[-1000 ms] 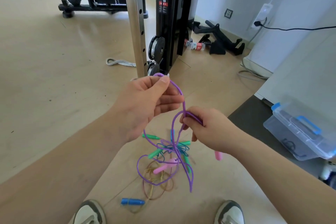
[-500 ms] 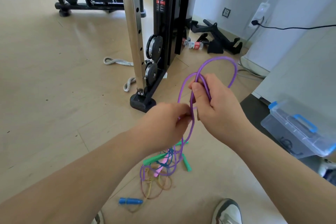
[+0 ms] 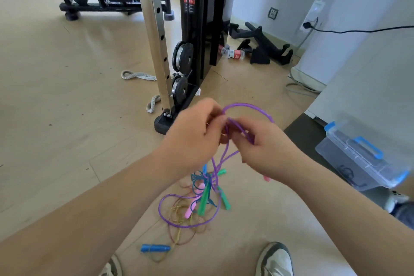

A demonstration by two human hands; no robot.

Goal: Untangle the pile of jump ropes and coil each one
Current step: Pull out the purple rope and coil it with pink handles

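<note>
Both hands hold a purple jump rope [image 3: 248, 106] at chest height over the floor. My left hand [image 3: 192, 139] pinches one side of its small loop, and my right hand [image 3: 266, 150] grips the strands beside it. The two hands almost touch. From them the purple rope hangs down into a tangled pile [image 3: 197, 204] on the floor, with green, pink and blue handles and thin gold and teal cords. A pink handle [image 3: 266, 178] shows under my right hand. A blue handle [image 3: 154, 248] lies apart, near my feet.
A cable machine post with a black base [image 3: 162, 123] stands just beyond my hands. A clear lidded storage box [image 3: 363, 159] with blue latches sits at the right on a dark mat. Grey strap handles, a bottle and black attachments lie farther back. My shoes show at the bottom edge.
My right hand came down and toward my left hand, and the wide purple loop above it shrank. More purple rope now lies slack on the pile.
</note>
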